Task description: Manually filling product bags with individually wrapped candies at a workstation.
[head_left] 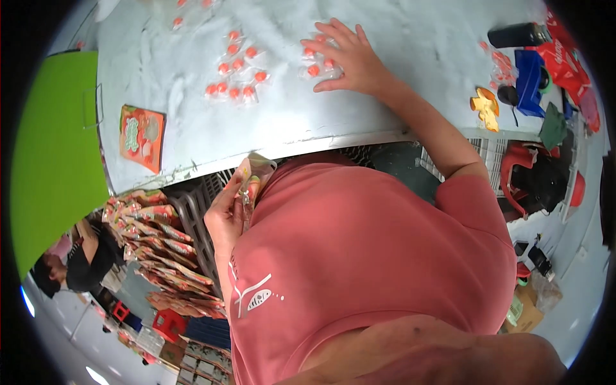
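Note:
My left hand (pixel 224 215) is closed around a small printed pouch (pixel 258 168), held just below the table's front edge against my shirt. Its top seems to gape, with a clear film part showing; its contents I cannot make out. Over the table my right hand (pixel 356 63) reaches out with fingers spread, palm down. Beneath and beside those fingers lies a small group of clear packets (pixel 313 69), each with a round orange-red piece inside. To their left a larger cluster of the same packets (pixel 238 64) is spread on the pale table (pixel 192 128).
A flat orange pouch (pixel 142 138) lies near the table's left end, beside a green panel (pixel 61 154). Below, a grey crate (pixel 196 221) stands by many stacked pouches (pixel 170 250). At right are a black bottle (pixel 518 35), a blue bin (pixel 529 83) and a yellow piece (pixel 486 108). Another person (pixel 86 260) sits at left.

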`<state>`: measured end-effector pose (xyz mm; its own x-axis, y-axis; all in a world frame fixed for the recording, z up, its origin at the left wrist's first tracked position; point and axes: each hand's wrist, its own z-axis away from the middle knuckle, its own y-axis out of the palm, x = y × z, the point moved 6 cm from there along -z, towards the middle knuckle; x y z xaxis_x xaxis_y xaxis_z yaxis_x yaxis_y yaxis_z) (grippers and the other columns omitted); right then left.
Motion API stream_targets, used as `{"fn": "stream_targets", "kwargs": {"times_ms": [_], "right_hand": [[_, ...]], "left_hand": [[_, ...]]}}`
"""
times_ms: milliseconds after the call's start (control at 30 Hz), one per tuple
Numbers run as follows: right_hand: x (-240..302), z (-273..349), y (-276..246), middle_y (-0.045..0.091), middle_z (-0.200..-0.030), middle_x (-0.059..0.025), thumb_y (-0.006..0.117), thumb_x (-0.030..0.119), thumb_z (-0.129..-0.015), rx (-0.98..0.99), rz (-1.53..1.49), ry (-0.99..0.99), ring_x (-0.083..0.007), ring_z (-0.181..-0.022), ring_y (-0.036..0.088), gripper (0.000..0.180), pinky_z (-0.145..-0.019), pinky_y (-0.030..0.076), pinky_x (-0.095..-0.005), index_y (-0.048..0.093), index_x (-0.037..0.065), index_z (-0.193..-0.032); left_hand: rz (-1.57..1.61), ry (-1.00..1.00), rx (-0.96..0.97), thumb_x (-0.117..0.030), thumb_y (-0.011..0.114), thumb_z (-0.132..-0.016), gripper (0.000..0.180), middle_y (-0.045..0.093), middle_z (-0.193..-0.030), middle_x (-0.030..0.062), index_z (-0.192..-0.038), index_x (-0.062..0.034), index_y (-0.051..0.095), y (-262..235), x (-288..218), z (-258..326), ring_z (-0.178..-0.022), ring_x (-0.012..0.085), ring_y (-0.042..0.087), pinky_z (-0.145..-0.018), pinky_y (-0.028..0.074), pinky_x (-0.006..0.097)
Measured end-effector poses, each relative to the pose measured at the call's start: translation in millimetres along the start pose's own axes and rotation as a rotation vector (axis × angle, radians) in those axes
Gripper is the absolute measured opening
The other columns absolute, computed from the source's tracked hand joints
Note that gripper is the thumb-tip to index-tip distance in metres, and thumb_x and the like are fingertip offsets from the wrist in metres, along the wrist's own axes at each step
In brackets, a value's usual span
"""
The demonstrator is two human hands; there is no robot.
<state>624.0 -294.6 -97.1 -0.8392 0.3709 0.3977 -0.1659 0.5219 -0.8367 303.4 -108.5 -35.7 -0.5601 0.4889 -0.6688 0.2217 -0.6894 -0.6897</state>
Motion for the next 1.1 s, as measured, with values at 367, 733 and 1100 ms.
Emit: {"fn": "stream_targets", "kwargs": {"times_ms": [367,733,1100], "right_hand": [[48,-36,43,0.060,-0.098,0.0033,0.073,0.028,-0.083,0.015,0.147,-0.370,-0.0173,-0.088,0.059,0.022,-0.075,0.049,-0.0289,0.068,0.021,-0.103],[94,-74,-15,0.065,-0.087,-0.0067,0.071,0.007,-0.086,0.173,-0.731,-0.136,-0.0147,-0.073,0.062,0.014,-0.066,0.050,-0.0258,0.072,0.005,-0.100],[132,-110,3,0.059,-0.074,-0.0107,0.063,0.020,-0.081,0.491,-0.283,-0.401,-0.0294,-0.068,0.059,0.015,-0.062,0.047,-0.0403,0.066,0.005,-0.083]], "left_hand": [[-0.183,0.235,-0.303,0.001,0.059,-0.089,0.021,0.065,-0.093,0.0137,-0.108,-0.0022,0.069,-62,-18,-20,-0.082,0.0286,0.064,-0.075,0.051,0.035],[-0.107,0.345,-0.320,-0.002,0.067,-0.086,0.023,0.060,-0.083,0.0089,-0.109,-0.0040,0.072,-43,-40,-72,-0.070,0.0215,0.059,-0.065,0.049,0.031],[-0.105,0.482,-0.367,0.000,0.070,-0.083,0.020,0.057,-0.082,0.0075,-0.103,-0.0045,0.074,-31,-52,-74,-0.080,0.0231,0.058,-0.073,0.050,0.034]]}}
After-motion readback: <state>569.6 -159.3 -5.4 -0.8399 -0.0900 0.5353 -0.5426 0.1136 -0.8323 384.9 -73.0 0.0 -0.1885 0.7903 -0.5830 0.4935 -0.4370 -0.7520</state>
